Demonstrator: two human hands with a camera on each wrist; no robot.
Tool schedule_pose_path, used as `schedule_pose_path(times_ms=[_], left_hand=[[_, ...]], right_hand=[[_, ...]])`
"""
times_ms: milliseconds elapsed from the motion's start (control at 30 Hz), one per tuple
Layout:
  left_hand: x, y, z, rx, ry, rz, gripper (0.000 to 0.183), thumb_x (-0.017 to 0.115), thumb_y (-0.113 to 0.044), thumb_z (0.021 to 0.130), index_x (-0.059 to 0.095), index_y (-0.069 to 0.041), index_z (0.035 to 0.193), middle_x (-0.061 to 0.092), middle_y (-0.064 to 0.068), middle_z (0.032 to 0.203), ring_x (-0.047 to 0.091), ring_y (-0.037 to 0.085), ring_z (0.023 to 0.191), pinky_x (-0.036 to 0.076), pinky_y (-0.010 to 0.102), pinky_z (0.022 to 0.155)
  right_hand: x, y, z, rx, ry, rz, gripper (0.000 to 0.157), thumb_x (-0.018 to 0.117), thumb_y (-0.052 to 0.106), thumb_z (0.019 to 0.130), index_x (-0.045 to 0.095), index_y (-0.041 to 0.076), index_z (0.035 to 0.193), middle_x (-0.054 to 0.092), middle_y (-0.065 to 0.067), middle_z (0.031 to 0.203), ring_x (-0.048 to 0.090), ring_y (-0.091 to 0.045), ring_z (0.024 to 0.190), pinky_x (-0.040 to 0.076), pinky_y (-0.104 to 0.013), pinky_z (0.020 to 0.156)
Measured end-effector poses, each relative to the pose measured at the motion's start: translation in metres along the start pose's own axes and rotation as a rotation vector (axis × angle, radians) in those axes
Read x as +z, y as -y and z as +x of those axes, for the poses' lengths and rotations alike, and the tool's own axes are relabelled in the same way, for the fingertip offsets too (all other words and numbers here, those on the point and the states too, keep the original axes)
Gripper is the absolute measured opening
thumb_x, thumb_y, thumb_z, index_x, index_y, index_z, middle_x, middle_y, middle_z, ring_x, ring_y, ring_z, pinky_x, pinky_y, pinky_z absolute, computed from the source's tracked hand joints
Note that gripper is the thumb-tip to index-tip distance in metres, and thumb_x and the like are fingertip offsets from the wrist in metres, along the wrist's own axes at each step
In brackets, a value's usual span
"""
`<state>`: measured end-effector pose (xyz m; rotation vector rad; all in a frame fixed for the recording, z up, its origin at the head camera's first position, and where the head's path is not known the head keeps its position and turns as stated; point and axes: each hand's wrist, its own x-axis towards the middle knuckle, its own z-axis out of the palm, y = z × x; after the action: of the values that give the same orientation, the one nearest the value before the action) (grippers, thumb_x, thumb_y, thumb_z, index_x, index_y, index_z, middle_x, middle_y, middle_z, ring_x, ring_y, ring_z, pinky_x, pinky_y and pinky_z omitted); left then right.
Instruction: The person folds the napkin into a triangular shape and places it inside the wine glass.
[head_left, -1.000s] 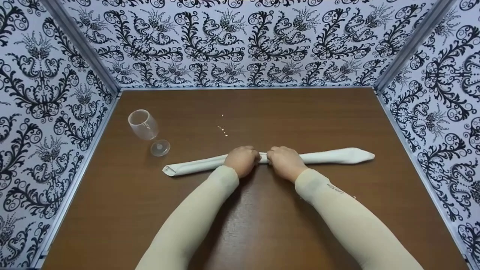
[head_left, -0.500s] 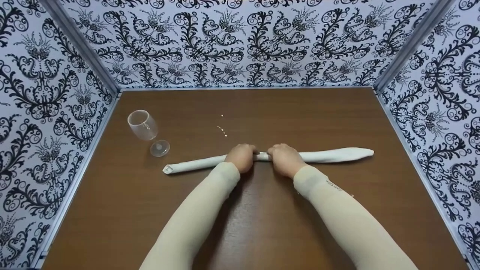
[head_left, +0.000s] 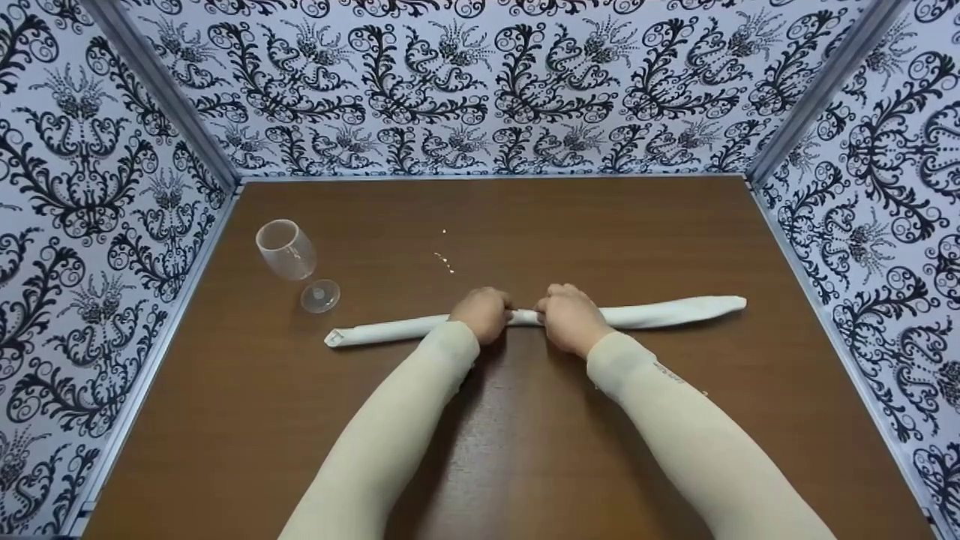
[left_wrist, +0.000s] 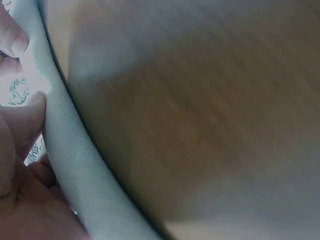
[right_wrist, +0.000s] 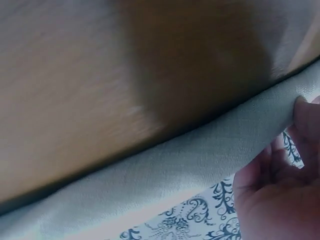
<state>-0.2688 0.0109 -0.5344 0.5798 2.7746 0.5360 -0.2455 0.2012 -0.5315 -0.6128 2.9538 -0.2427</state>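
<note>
A white cloth (head_left: 664, 313), rolled into a long thin tube, lies across the wooden table, its left end nearer me than its right. My left hand (head_left: 481, 315) grips it just left of the middle, and my right hand (head_left: 573, 319) holds it a short way to the right. A short stretch of roll shows between them. In the left wrist view the thumb of my left hand (left_wrist: 30, 185) presses the near side of the cloth (left_wrist: 82, 155). The right wrist view has my right hand (right_wrist: 280, 195) pinching the cloth (right_wrist: 200, 155), fingertips partly hidden behind it.
A clear stemmed glass (head_left: 289, 255) stands upright at the back left of the table (head_left: 600, 225). Several tiny pale crumbs (head_left: 445, 260) lie beyond my hands. Patterned walls (head_left: 487, 90) border the back and both sides.
The cloth has rolled into a thinner, tighter tube, its right end slimmer and its left end shifted slightly away from me. Both hands stay on it, with a slightly wider gap between them.
</note>
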Motion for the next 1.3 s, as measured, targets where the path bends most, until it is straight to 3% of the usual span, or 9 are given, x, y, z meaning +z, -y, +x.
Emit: schedule_pose_path(times_ms=[233, 333, 500, 700, 1000, 1300], left_hand=[[0.002, 0.009, -0.005, 0.232, -0.055, 0.245, 0.029, 0.064, -0.013, 0.102, 0.073, -0.026, 0.126, 0.073, 0.002, 0.129, 0.073, 0.026, 0.114, 0.06, 0.044, 0.093], [0.002, 0.013, -0.008, 0.265, -0.065, 0.312, 0.032, 0.073, -0.013, 0.096, 0.078, -0.028, 0.124, 0.074, -0.001, 0.126, 0.073, 0.024, 0.113, 0.06, 0.042, 0.094], [0.005, 0.013, -0.01, 0.21, -0.057, 0.283, 0.031, 0.082, -0.018, 0.091, 0.081, -0.026, 0.121, 0.079, -0.003, 0.118, 0.074, 0.024, 0.109, 0.06, 0.042, 0.094], [0.007, 0.01, -0.008, 0.144, -0.082, 0.201, 0.028, 0.081, -0.015, 0.09, 0.082, -0.025, 0.117, 0.081, -0.003, 0.114, 0.076, 0.025, 0.106, 0.061, 0.044, 0.092], [0.008, 0.008, -0.008, 0.124, -0.082, 0.209, 0.02, 0.068, -0.021, 0.103, 0.083, -0.026, 0.116, 0.08, -0.003, 0.116, 0.076, 0.023, 0.108, 0.061, 0.044, 0.092], [0.007, 0.006, -0.008, 0.119, -0.102, 0.214, 0.022, 0.064, -0.026, 0.105, 0.082, -0.025, 0.118, 0.08, -0.004, 0.118, 0.075, 0.023, 0.109, 0.061, 0.043, 0.094]], right_hand=[[0.002, 0.003, -0.005, -0.045, -0.069, -0.102, 0.025, 0.064, 0.006, 0.101, 0.078, 0.017, 0.118, 0.076, -0.009, 0.107, 0.074, -0.034, 0.099, 0.06, -0.053, 0.085], [0.002, 0.004, -0.006, -0.09, -0.078, -0.162, 0.025, 0.065, 0.008, 0.101, 0.08, 0.016, 0.119, 0.073, -0.011, 0.105, 0.073, -0.035, 0.092, 0.061, -0.052, 0.08], [0.003, 0.005, -0.007, -0.117, -0.056, -0.176, 0.027, 0.065, 0.01, 0.102, 0.078, 0.013, 0.126, 0.065, -0.012, 0.106, 0.069, -0.036, 0.083, 0.06, -0.049, 0.074], [0.004, 0.007, -0.006, -0.13, -0.08, -0.183, 0.02, 0.071, 0.013, 0.099, 0.079, 0.01, 0.117, 0.066, -0.01, 0.102, 0.07, -0.036, 0.084, 0.06, -0.049, 0.075], [0.011, 0.005, -0.007, -0.137, -0.156, -0.145, 0.015, 0.075, 0.013, 0.095, 0.081, 0.01, 0.108, 0.069, -0.009, 0.097, 0.07, -0.036, 0.082, 0.06, -0.05, 0.073], [0.008, 0.005, -0.003, -0.083, -0.117, -0.111, 0.008, 0.072, 0.01, 0.095, 0.08, 0.009, 0.095, 0.072, -0.009, 0.093, 0.071, -0.037, 0.084, 0.06, -0.053, 0.074]])
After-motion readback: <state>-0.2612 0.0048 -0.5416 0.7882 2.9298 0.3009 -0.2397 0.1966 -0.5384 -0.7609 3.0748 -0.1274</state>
